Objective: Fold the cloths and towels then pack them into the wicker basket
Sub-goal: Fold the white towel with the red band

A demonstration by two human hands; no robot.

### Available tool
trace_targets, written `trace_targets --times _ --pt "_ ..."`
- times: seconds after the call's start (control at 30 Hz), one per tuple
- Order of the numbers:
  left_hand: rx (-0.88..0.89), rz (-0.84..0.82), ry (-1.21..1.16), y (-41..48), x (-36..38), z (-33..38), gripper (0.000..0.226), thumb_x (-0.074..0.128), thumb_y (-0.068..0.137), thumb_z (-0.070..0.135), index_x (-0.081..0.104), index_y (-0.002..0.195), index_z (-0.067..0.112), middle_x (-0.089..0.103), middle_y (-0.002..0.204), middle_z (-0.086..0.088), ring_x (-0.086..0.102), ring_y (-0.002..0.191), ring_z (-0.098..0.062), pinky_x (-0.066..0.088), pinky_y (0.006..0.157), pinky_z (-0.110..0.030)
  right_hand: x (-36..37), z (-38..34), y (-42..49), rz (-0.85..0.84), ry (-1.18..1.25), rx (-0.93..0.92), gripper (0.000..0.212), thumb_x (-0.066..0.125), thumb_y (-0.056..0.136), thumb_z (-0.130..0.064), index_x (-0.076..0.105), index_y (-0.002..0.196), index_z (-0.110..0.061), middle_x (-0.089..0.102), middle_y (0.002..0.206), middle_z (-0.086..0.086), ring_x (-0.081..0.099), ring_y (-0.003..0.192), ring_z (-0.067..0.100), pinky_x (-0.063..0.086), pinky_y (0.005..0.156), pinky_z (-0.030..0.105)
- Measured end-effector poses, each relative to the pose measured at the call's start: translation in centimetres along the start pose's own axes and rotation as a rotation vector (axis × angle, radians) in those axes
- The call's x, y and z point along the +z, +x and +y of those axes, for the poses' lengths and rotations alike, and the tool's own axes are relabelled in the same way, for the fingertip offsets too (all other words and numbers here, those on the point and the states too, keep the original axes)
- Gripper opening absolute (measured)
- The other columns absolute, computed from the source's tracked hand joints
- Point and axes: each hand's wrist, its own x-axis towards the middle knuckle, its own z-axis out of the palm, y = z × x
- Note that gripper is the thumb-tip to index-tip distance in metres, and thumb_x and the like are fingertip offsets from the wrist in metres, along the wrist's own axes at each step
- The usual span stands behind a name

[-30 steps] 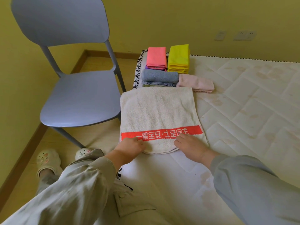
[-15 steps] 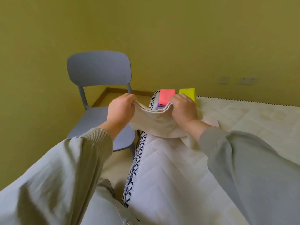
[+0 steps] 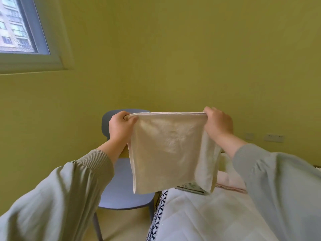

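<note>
While you look ahead through the head camera, your left hand (image 3: 119,126) and right hand (image 3: 218,123) each pinch a top corner of the cream towel (image 3: 166,150), which hangs doubled in the air above the mattress (image 3: 205,218), in front of the grey chair (image 3: 119,185).

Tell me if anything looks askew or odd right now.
The towel, held up by its top corners in the left hand and right hand, hangs unevenly: its back layer sticks out past the front layer on the right. Nothing else stands out.
</note>
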Motion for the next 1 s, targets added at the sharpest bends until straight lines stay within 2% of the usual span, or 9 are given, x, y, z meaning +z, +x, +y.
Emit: trace_targets --times 0.1,0.2,0.33,0.4,0.5,0.57,0.67,0.83,1.0 --pt "-0.035 -0.036 0.078 0.2 -1.2 -0.3 0.009 0.058 0.089 0.02 0.062 0.09 0.011 0.056 0.077 0.005 0.054 0.079 -0.019 0.039 0.066 -0.028 -0.2 1.1 0.4 -0.097 0.14 0.127 0.015 0.048 0.081 -0.001 0.061 0.083 -0.01 0.065 0.088 0.017 0.061 0.084 0.037 0.036 0.06 0.029" --pt "-0.024 -0.021 0.077 0.2 -2.4 0.1 0.013 0.051 0.093 0.013 0.059 0.102 0.01 0.056 0.088 0.003 0.051 0.084 -0.018 0.036 0.07 -0.026 -1.0 0.9 0.3 0.024 0.521 0.32 0.014 0.063 0.081 -0.013 0.061 0.07 -0.005 0.06 0.07 0.016 0.054 0.071 0.036 0.033 0.055 0.034" --pt "-0.02 -0.046 0.043 0.0 -3.8 0.4 0.016 0.05 0.092 0.01 0.053 0.107 0.014 0.053 0.088 0.004 0.05 0.078 -0.015 0.037 0.057 -0.025 -2.0 0.2 0.0 0.02 0.911 0.55 0.038 0.071 0.083 -0.02 0.064 0.107 0.008 0.067 0.105 0.019 0.063 0.095 0.029 0.047 0.077 0.034" --pt "-0.006 -0.048 0.051 0.0 -4.4 0.1 0.014 0.055 0.09 0.011 0.052 0.104 0.013 0.054 0.086 0.002 0.051 0.076 -0.016 0.039 0.055 -0.024 -2.3 0.1 -0.4 0.01 0.971 0.558 0.026 0.068 0.085 -0.018 0.066 0.099 0.003 0.062 0.089 0.011 0.054 0.082 0.019 0.041 0.069 0.027" --pt "0.049 -0.05 0.136 -0.2 -5.3 0.1 0.013 0.058 0.087 0.014 0.051 0.097 0.015 0.057 0.085 -0.003 0.052 0.075 -0.023 0.043 0.059 -0.03 -3.0 -0.1 -0.9 0.02 0.974 0.548 0.027 0.058 0.091 -0.01 0.06 0.111 0.008 0.062 0.099 0.013 0.06 0.09 0.028 0.047 0.078 0.032" --pt "0.105 -0.059 0.225 -0.5 -5.7 0.3 0.009 0.057 0.087 0.015 0.051 0.094 0.015 0.056 0.083 -0.002 0.051 0.073 -0.022 0.041 0.056 -0.03 -3.6 -0.4 -1.2 0.043 0.924 0.515 0.025 0.054 0.093 -0.004 0.057 0.117 -0.002 0.058 0.108 0.01 0.058 0.089 0.025 0.048 0.075 0.03" --pt "0.215 -0.12 0.341 -0.8 -6.4 0.4 0.008 0.056 0.085 0.012 0.054 0.092 0.015 0.056 0.082 0.0 0.049 0.071 -0.019 0.035 0.051 -0.025 -3.7 -0.3 -1.2 0.106 0.849 0.446 0.019 0.051 0.09 0.001 0.05 0.104 -0.012 0.053 0.103 0.007 0.051 0.076 0.018 0.04 0.055 0.024" --pt "0.336 -0.251 0.552 -1.0 -7.9 0.3 0.012 0.06 0.082 0.013 0.06 0.093 0.016 0.062 0.085 -0.001 0.054 0.075 -0.023 0.045 0.061 -0.031 -3.5 0.2 -2.1 0.092 0.54 0.258 0.025 0.046 0.084 0.007 0.045 0.1 -0.013 0.052 0.088 0.005 0.05 0.076 0.029 0.041 0.06 0.033" --pt "0.485 -0.276 0.772 -1.3 -8.3 0.2 0.016 0.048 0.087 0.014 0.059 0.098 0.018 0.056 0.074 0.001 0.05 0.067 -0.022 0.033 0.051 -0.028 -3.1 0.0 -2.5 0.066 0.479 0.174 0.028 0.043 0.083 0.008 0.055 0.092 -0.015 0.061 0.09 0.007 0.056 0.08 0.033 0.046 0.061 0.035"
